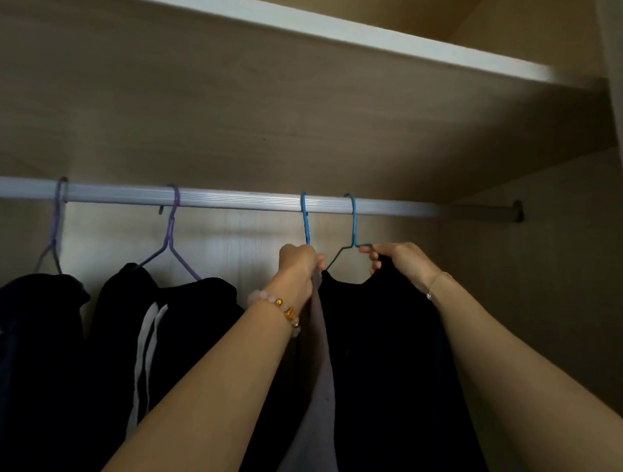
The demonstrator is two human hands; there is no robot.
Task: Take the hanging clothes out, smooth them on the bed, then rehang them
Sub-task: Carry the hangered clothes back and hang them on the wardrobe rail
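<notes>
A silver rail [232, 200] runs across the wardrobe. Two blue hangers hook over it on the right. My left hand [298, 262] grips the base of the left blue hanger [306, 221], which carries a pale grey garment [317, 398]. My right hand [397, 258] holds the shoulder of the right blue hanger [354, 225], under which a black garment [386, 366] hangs. Further left, two purple hangers [171, 235] hold dark clothes, one with white stripes [145, 353].
A white shelf [314, 23] sits above the rail. The wardrobe's side wall [553, 284] stands to the right, where the rail ends in a dark bracket [517, 211]. A stretch of bare rail lies between the right blue hanger and that bracket.
</notes>
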